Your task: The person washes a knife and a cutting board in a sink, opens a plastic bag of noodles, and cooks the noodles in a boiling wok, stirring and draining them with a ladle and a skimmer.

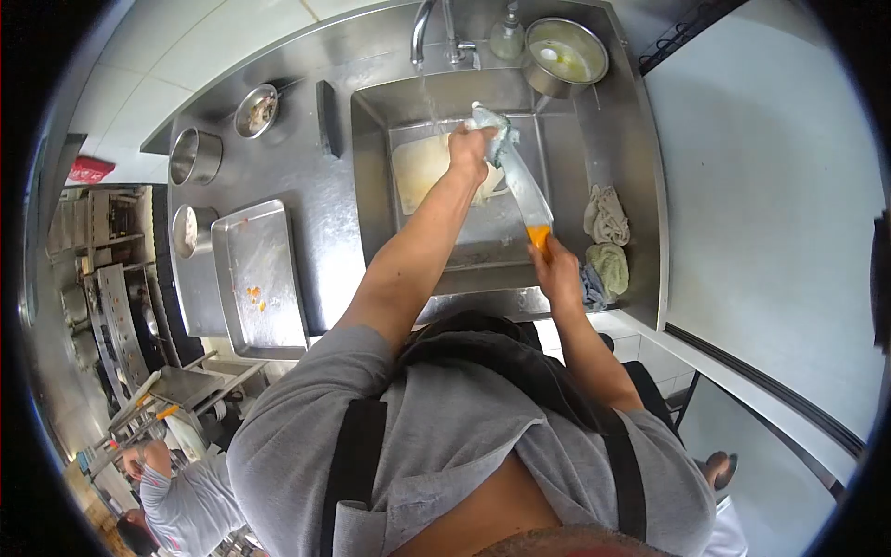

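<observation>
Orange colours the handle (pixel 537 234) of a broad-bladed knife (pixel 527 193), seen from the head view slanting over the stainless-steel sink (pixel 374 200), its handle towards the wearer. The right hand (pixel 560 272) is closed around that handle, near the sink's front right part. The left hand (pixel 469 150) is clamped on a crumpled, pale, greenish cloth (pixel 492 119), which lies against the far end of the blade; the exact placing of its fingers is hidden. Beneath the left forearm, a whitish board (pixel 416 176) lies in the sink, partly covered from sight. Behind it, a thin stream of water falls from the curved faucet (pixel 419 39). A pump bottle (pixel 507 39) stands at the back edge, just beside a round steel pot (pixel 557 89) holding cloudy yellowish liquid. Crumpled rags (pixel 608 218) lie along the right rim. On the steel bench (pixel 316 200) to the left are a dark, narrow bar (pixel 327 119), a small bowl (pixel 256 111) with scraps, two round metal containers (pixel 196 156) and a shallow tray (pixel 263 325) with orange bits. Another person (pixel 190 501) is at the lower left.
</observation>
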Available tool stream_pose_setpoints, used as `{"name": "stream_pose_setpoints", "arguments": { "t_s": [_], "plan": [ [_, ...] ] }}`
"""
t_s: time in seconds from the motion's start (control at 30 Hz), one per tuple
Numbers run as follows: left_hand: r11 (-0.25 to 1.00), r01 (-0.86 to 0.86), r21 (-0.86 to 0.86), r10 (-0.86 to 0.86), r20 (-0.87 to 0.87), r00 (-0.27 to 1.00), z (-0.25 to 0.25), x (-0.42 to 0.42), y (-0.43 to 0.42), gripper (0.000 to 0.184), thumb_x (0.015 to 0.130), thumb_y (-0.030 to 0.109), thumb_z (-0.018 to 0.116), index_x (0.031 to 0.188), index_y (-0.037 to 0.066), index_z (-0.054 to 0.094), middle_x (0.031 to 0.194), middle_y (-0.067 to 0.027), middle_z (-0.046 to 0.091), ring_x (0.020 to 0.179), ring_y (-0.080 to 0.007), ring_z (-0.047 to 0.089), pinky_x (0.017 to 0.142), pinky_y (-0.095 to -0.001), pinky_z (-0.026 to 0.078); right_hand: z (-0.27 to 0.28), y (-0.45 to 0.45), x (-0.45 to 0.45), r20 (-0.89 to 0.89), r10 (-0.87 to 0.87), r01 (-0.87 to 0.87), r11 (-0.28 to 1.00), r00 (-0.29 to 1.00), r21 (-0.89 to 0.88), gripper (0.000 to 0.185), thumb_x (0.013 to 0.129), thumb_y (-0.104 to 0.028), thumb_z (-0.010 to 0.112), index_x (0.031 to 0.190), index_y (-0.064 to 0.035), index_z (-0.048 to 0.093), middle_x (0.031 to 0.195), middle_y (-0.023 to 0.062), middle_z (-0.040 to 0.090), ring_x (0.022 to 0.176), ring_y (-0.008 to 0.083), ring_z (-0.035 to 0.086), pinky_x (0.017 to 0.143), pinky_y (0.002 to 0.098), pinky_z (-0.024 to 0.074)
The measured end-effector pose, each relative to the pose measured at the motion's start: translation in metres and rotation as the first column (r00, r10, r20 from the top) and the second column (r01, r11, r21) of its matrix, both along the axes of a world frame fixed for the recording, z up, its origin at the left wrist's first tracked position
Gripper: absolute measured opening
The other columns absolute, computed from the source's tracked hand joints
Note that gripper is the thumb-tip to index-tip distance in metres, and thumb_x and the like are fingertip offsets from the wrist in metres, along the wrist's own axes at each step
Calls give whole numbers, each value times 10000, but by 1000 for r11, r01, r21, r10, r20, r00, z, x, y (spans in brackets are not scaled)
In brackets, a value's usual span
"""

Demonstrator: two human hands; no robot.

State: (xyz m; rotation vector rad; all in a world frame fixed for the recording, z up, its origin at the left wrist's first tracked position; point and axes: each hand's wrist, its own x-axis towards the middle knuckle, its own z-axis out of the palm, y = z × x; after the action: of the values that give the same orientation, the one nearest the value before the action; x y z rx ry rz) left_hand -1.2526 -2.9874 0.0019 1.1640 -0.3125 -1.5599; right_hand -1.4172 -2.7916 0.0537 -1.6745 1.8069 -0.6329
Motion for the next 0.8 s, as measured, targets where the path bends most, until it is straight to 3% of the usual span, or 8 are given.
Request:
{"name": "stream_pose_setpoints", "arguments": {
  "t_s": [0.1, 0.2, 0.27, 0.37, 0.47, 0.53, 0.63, 0.8],
  "plan": [
    [996, -24, 84, 15, 105, 994, 14, -22, -20, 409, 703, -70, 610, 1100, -36, 520, 986, -147, 613, 921, -250, 595, 765, -369, 487, 0, 34, -29, 50, -84, 82, 996, 995, 43, 359, 854, -316, 610, 872, 39, 558, 671, 224, 584, 621, 369, 600, 555, 406, 446],
    [996, -23, -81, 29, 81, 996, 26, -39, -66, 447, 728, 24, 650, 1146, -38, 503, 1014, -142, 611, 928, -255, 592, 776, -371, 468, -3, 70, -56, 51, -160, 156, 986, 986, 66, 356, 858, -311, 617, 881, 43, 580, 550, 159, 551, 470, 229, 558, 477, 362, 417],
    [945, 200, -258, -75, 424, 903, 61, -52, -93, 545, 764, 153, 663, 1223, -43, 445, 1095, -148, 583, 944, -255, 588, 797, -362, 465, -9, 79, -67, 34, -203, 194, 964, 979, 184, 369, 853, -299, 628, 938, 58, 591, 592, 165, 569, 528, 243, 579, 519, 368, 433],
    [943, 262, -205, -173, 371, 912, 70, -68, -131, 562, 783, 252, 649, 1224, -40, 459, 1039, -137, 607, 910, -243, 596, 795, -343, 468, 4, 66, -60, 24, -269, 262, 952, 963, 157, 335, 832, -266, 629, 962, 42, 602, 755, 248, 608, 733, 391, 612, 643, 406, 463],
    [961, 212, -176, -126, 404, 906, 53, -23, -120, 378, 848, 215, 584, 1176, 52, 492, 1130, -140, 548, 968, -233, 560, 811, -368, 448, 5, 45, -58, 38, -228, 219, 961, 973, 166, 341, 834, -277, 626, 942, 46, 601, 742, 248, 606, 721, 403, 605, 632, 421, 457],
    [981, -150, -123, 153, 12, 988, 32, 21, -104, 297, 895, 152, 468, 1145, -9, 484, 1059, -150, 569, 912, -229, 578, 793, -383, 468, 1, 26, -52, 3, -176, 174, 975, 984, 141, 345, 837, -279, 619, 929, 52, 595, 750, 255, 604, 722, 419, 596, 630, 439, 451],
    [962, -267, -60, 258, -118, 959, 0, 86, -113, 272, 911, 98, 377, 1118, -48, 475, 1005, -154, 583, 858, -232, 600, 738, -383, 502, -7, -13, -36, 12, -74, 72, 992, 997, 104, 346, 847, -292, 602, 923, 45, 586, 771, 268, 603, 750, 434, 587, 644, 460, 450],
    [993, -51, -102, 74, 229, 971, 33, 92, -85, 183, 879, 159, 498, 942, -6, 544, 864, -132, 591, 715, -238, 607, 629, -363, 528, -13, -109, 20, -27, 90, -91, 995, 996, -44, 413, 840, -371, 590, 942, 30, 589, 800, 264, 607, 781, 428, 596, 658, 456, 458]
  ]
}}
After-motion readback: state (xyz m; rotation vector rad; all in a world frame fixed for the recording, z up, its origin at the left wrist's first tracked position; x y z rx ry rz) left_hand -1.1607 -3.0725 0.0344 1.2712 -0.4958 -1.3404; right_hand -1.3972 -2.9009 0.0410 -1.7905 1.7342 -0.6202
